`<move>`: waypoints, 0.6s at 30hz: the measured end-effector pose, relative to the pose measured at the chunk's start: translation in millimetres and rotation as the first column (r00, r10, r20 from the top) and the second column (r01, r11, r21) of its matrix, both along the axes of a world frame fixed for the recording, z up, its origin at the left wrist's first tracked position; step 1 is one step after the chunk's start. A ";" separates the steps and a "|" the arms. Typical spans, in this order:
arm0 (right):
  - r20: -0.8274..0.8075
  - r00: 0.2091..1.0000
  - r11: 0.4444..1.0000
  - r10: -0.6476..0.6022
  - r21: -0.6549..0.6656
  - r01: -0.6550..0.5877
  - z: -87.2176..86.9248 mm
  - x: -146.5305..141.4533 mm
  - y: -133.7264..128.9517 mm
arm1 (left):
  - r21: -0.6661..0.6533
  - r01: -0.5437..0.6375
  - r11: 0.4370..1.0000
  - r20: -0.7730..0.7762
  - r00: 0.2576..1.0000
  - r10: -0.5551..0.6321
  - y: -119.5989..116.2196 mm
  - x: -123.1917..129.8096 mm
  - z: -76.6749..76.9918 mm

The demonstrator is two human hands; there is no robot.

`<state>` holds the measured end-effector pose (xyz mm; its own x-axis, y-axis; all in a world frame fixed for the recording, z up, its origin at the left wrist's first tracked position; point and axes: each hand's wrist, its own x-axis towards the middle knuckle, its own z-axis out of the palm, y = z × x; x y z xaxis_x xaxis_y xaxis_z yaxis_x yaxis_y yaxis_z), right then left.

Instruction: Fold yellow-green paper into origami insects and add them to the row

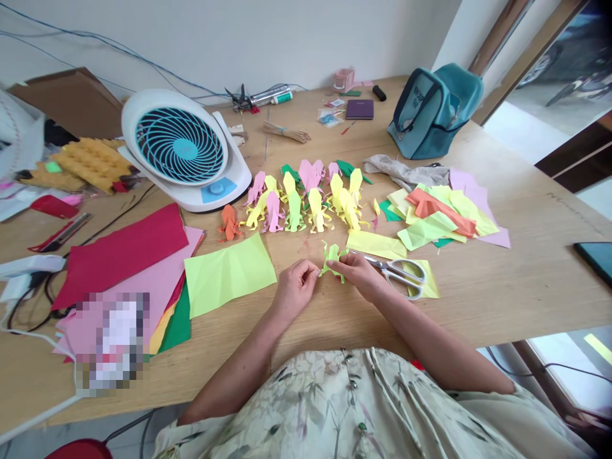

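L hand [297, 282], R hand [361, 274] pinch grn-ppr fig [333, 252]

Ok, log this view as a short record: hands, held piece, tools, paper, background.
Held piece: light green paper figure
Right hand: holds the figure between thumb and fingers
Left hand: fingertips pinch the figure's edge
Tool: scissors by the right wrist, partly over yellow paper
Finished-looking pieces: folded figures beyond the hands, several colours
Loose paper: red sheet at left
Background: fan, teal bag
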<state>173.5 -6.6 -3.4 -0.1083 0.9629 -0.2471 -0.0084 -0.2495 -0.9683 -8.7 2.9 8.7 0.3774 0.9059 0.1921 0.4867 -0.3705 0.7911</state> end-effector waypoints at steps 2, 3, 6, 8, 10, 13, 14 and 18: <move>-0.015 1.000 1.000 0.004 0.011 -0.004 -1.0 -0.3 0.0 | 0.009 0.003 1.000 -0.018 1.000 -0.003 0.0 0.3 -0.1; -0.018 1.000 1.000 0.002 0.016 -0.002 -1.8 -0.6 0.0 | 0.003 0.007 1.000 -0.015 1.000 -0.007 -0.1 0.7 0.0; 0.004 1.000 1.000 -0.006 0.011 0.006 -3.9 -1.2 -0.1 | -0.042 0.006 0.999 0.004 1.000 -0.006 -1.0 1.7 1.4; 0.017 1.000 1.000 -0.003 0.012 0.003 -2.6 -0.4 -0.6 | -0.065 -0.004 0.998 0.007 1.000 0.004 -1.0 1.6 2.5; -0.003 1.000 0.999 0.009 0.041 -0.009 2.2 1.9 -1.3 | -0.094 -0.008 0.996 0.022 1.000 0.010 0.0 0.5 3.1; -0.088 0.995 0.994 0.052 0.097 -0.044 12.5 7.7 -2.1 | -0.151 -0.025 0.988 0.057 0.998 0.034 2.4 -1.5 1.6; -0.111 0.992 0.993 0.067 0.104 -0.056 15.3 9.4 -2.0 | -0.164 -0.034 0.986 0.060 0.997 0.045 3.0 -1.8 0.4; -0.084 0.995 0.995 0.052 0.089 -0.045 16.3 10.8 0.1 | -0.183 -0.027 0.983 0.036 0.999 0.034 3.0 -0.6 -4.9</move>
<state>184.2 -6.5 12.9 -0.1728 0.9734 -0.1507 -0.0822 -0.1668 -0.9826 -9.3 5.9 3.8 0.3446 0.9380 0.0360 0.4635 -0.2034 0.8625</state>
